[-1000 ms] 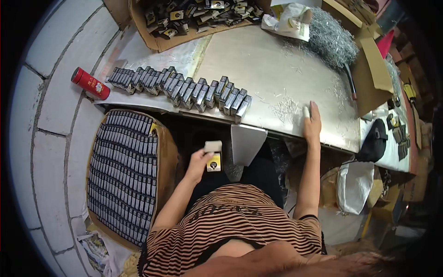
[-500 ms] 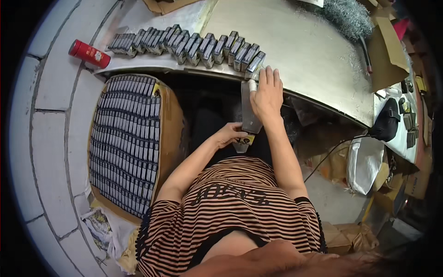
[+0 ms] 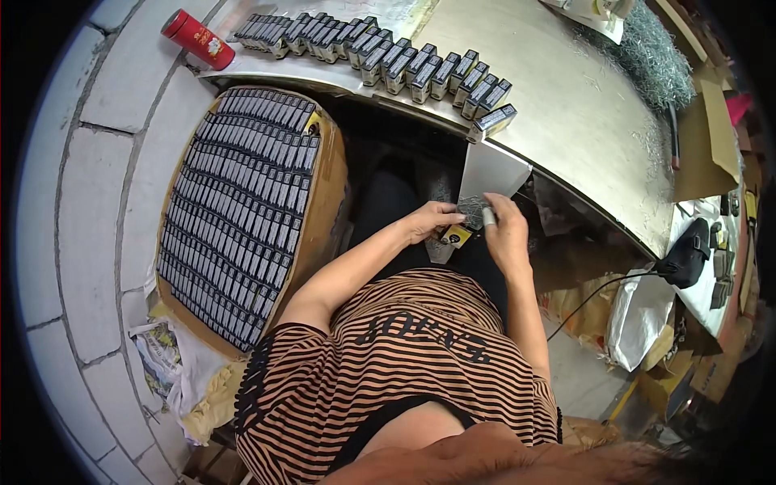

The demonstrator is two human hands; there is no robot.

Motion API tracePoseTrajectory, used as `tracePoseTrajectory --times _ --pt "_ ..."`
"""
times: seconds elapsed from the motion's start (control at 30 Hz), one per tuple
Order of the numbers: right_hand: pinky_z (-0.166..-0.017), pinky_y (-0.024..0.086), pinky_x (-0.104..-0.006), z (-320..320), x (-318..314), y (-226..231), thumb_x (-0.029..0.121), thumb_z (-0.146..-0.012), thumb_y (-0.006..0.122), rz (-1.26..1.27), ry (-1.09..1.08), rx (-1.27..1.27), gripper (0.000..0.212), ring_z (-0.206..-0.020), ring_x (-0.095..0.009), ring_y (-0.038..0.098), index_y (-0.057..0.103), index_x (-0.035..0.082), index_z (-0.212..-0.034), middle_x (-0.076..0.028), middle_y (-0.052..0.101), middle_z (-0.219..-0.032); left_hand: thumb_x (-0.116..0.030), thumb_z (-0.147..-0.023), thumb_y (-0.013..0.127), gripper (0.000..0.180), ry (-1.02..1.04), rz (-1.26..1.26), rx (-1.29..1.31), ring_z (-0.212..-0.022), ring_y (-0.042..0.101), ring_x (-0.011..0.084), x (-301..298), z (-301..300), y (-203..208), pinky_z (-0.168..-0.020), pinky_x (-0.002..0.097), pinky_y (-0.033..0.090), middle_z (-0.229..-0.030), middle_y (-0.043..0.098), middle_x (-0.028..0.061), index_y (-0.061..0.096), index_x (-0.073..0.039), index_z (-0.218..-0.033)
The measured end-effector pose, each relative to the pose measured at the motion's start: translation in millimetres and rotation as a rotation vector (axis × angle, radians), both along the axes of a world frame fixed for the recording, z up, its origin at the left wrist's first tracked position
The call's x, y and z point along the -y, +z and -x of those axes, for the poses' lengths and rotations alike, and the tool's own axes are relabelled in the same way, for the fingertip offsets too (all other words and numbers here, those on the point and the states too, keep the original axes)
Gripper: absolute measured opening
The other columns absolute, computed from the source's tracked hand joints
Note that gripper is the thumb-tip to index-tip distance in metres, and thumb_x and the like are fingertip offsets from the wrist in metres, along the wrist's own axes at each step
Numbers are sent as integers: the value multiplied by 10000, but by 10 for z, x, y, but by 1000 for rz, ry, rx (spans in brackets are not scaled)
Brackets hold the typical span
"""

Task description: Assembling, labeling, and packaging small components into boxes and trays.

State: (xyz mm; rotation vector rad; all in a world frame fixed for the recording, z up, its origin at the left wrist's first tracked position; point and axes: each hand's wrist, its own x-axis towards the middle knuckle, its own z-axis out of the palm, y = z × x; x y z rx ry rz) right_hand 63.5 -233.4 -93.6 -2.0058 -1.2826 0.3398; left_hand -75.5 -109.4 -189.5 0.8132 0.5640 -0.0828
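Note:
My left hand (image 3: 431, 221) is closed on a small yellow-and-black box (image 3: 457, 235) at the lower end of a grey metal chute (image 3: 496, 168) that slopes from the table edge to my lap. A small heap of thin silvery metal pieces (image 3: 473, 209) lies in the chute just above the box. Over the chute's right side, my right hand (image 3: 508, 230) is open, its thumb, in a white cover, apart from the bent fingers and near the heap. At the table edge, a dark-topped small box (image 3: 492, 122) lies tilted at the row's near end.
A curved row of similar boxes (image 3: 423, 78) lines the table (image 3: 558, 121). To my left stands a carton (image 3: 333, 174) packed with them. A red flask (image 3: 198, 40) is at the far left. Wire-like metal bits (image 3: 651, 61) are piled at the back right, beside an opened cardboard box (image 3: 705, 137).
My right hand has left the last box of the row and come down to the chute beside my left hand. My left hand still holds the yellow-and-black box. The view has shifted.

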Motion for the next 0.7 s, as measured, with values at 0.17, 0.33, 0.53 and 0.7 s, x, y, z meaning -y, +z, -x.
tracePoseTrajectory --times 0.17,0.33,0.53,0.7 --pt "-831 501 -443 68 -21 -127 -32 -796 553 182 76 -38 249 -981 -379 611 662 1 -1018 -195 644 -1042 -74 -838 678 343 27 -139 15 -880 629 101 46 -13 -142 -793 237 497 -982 673 39 618 0 -1167" --pt "-852 493 -411 26 -31 -184 -19 -853 531 5 98 21 242 -989 -387 625 659 -14 -1058 -206 657 -1024 73 -777 681 482 17 -14 115 -944 632 124 33 33 -54 -850 258 508 -1094 662 57 573 9 -1241" --pt "-838 504 -419 55 -53 -168 28 -885 529 79 67 -152 220 -969 -408 631 668 -17 -1049 -240 661 -1005 42 -769 706 381 -20 -121 13 -880 639 119 66 1 -173 -757 250 510 -963 684 40 627 -4 -1138" --pt "-861 505 -375 33 10 -128 37 -863 585 260 165 -272 254 -982 -352 661 656 -25 -1100 -217 679 -1044 -9 -787 726 330 -260 -358 -114 -905 646 137 177 173 -462 -805 273 520 -1009 697 55 669 7 -1111"
